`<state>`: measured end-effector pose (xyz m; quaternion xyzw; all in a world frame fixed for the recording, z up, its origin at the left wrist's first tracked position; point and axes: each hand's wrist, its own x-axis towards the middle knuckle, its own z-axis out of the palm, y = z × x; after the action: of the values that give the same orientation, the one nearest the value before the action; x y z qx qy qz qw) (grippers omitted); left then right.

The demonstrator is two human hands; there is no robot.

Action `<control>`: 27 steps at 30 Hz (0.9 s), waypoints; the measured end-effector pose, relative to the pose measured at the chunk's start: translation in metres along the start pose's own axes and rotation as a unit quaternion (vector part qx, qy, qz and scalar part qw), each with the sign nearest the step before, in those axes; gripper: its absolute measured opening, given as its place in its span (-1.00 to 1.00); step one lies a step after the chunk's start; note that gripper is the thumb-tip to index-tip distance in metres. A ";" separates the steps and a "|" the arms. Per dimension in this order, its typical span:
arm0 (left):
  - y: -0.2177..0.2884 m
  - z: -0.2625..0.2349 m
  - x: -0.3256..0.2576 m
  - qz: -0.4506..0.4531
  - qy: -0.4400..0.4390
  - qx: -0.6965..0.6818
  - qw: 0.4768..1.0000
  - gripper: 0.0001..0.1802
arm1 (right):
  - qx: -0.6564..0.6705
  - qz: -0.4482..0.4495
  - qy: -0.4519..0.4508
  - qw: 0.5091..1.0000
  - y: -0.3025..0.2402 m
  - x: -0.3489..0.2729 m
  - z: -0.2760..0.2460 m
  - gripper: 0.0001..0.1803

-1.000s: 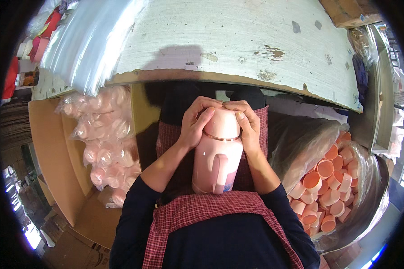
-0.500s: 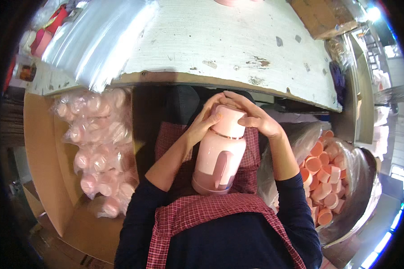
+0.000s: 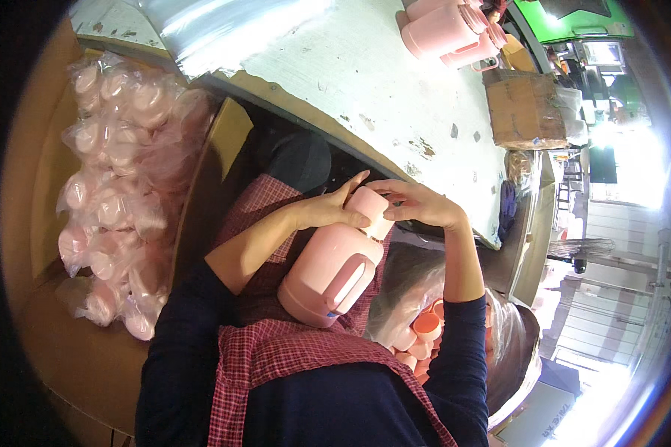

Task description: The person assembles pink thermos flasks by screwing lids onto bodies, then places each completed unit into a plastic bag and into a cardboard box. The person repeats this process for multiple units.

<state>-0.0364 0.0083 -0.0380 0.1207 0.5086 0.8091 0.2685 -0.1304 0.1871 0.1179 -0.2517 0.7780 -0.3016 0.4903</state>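
Observation:
A pink handled flask (image 3: 317, 261) lies tilted on my lap, over the red checked apron (image 3: 306, 346). Its smaller pink cup lid (image 3: 370, 206) sits at the neck and points away from me, toward the table edge. My left hand (image 3: 332, 207) grips the lid's left side, thumb laid across its lower part near the neck. Around the lid's right side curl the fingers of my right hand (image 3: 425, 206), with the thumb against the lid. The flask's handle (image 3: 350, 283) faces up and to the right.
Left of me, a cardboard box (image 3: 33, 298) holds bagged pink parts (image 3: 119, 201). A plastic-lined container (image 3: 518, 350) of orange-pink cups (image 3: 426, 326) stands at the right. On the white table (image 3: 395, 112) are clear plastic sheets (image 3: 231, 26), pink flasks (image 3: 443, 31) and a carton (image 3: 525, 109).
The view has swung to the right, bringing pink flasks on the table into sight. The flask on my lap now leans more to the right, with both hands still around its lid.

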 end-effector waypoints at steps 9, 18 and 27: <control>-0.002 0.002 0.001 0.025 -0.027 0.027 0.999 0.24 | -0.276 0.148 0.071 0.947 -0.012 0.004 0.013 -0.38; -0.004 0.002 0.003 0.010 -0.039 -0.037 0.999 0.24 | -0.223 0.148 0.058 0.962 -0.016 0.008 0.011 -0.39; -0.003 0.001 0.003 -0.011 -0.027 -0.013 1.000 0.20 | -0.091 0.030 0.044 0.994 0.004 0.008 0.009 -0.35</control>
<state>-0.0375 0.0116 -0.0401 0.1332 0.4921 0.8092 0.2921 -0.1254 0.1827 0.1067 -0.2580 0.8302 -0.2258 0.4395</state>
